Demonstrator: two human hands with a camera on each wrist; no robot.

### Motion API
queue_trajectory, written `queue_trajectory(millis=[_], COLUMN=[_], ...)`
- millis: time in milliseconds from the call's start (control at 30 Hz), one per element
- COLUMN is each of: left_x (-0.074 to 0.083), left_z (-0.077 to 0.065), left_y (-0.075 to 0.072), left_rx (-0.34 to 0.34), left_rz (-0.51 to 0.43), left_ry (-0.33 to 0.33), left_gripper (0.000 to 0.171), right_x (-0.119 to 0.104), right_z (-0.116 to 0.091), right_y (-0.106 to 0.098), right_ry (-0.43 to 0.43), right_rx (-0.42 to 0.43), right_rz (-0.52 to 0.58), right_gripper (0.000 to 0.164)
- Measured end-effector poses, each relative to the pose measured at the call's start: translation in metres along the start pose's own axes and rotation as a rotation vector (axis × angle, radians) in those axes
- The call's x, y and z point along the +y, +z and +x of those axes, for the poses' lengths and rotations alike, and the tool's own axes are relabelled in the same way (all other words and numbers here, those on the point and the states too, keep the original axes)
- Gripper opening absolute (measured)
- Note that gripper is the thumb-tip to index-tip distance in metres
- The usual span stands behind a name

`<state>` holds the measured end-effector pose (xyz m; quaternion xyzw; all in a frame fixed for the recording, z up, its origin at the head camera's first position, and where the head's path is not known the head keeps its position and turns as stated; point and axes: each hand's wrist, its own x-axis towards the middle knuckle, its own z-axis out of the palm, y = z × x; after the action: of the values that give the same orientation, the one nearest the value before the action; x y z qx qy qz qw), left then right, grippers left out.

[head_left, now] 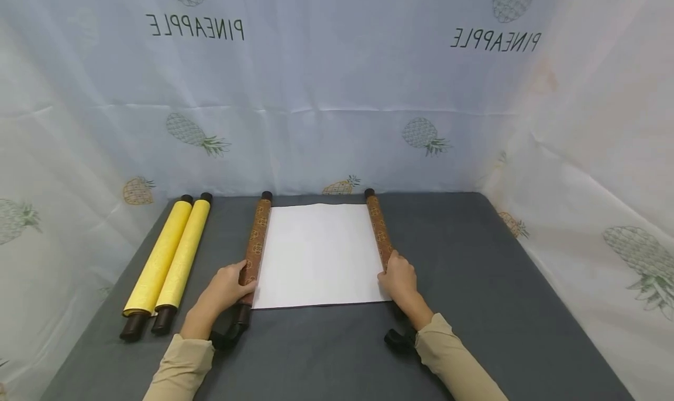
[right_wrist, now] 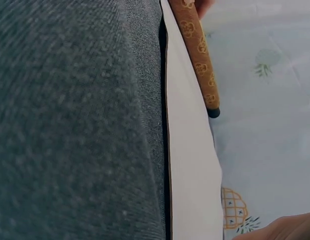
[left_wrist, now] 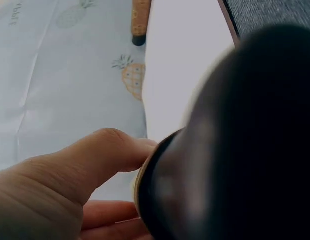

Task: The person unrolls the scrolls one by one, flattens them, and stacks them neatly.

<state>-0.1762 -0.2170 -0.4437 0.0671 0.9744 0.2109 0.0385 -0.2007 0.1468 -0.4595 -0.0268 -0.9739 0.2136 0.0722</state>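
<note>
A scroll lies partly unrolled on the dark table, its white sheet (head_left: 321, 254) flat between two brown rolls with a gold flower pattern. My left hand (head_left: 220, 290) holds the near part of the left roll (head_left: 258, 228), thumb on its inner side. Near the front end of the right roll (head_left: 378, 225), my right hand (head_left: 400, 279) grips it. In the left wrist view, a dark, blurred roll end (left_wrist: 254, 150) hides part of the fingers. Only a sliver of the right hand (right_wrist: 284, 230) shows in the right wrist view, and its grip is out of sight there.
Two yellow rolled scrolls, a left one (head_left: 159, 257) and a right one (head_left: 184, 252), lie side by side at the table's left. The dark tablecloth (head_left: 474, 272) extends to the right. White pineapple-print curtains (head_left: 337, 67) hang behind and at both sides.
</note>
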Motion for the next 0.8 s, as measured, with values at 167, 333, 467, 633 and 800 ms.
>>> queue_trajectory(millis=[167, 333, 467, 633, 800], left_x=[-0.002, -0.005, -0.004, -0.004, -0.005], left_z=[-0.001, -0.002, -0.003, -0.002, -0.001], left_y=[0.0, -0.001, -0.002, -0.002, -0.002], left_rx=[0.02, 0.04, 0.054, 0.05, 0.04], left_rz=[-0.027, -0.038, -0.031, -0.013, 0.001], left_ry=[0.008, 0.021, 0.036, 0.061, 0.064], left_gripper=[0.065, 0.063, 0.061, 0.058, 0.057], right_x=[0.003, 0.006, 0.008, 0.011, 0.013], right_z=[-0.002, -0.002, -0.002, -0.001, 0.0], right_y=[-0.001, -0.003, -0.003, -0.002, -0.002], right_ry=[-0.012, -0.037, -0.045, -0.07, -0.097], right_rx=[0.01, 0.011, 0.012, 0.039, 0.051], right_rz=[-0.057, -0.053, -0.031, 0.005, 0.025], right_gripper=[0.045, 0.053, 0.053, 0.049, 0.048])
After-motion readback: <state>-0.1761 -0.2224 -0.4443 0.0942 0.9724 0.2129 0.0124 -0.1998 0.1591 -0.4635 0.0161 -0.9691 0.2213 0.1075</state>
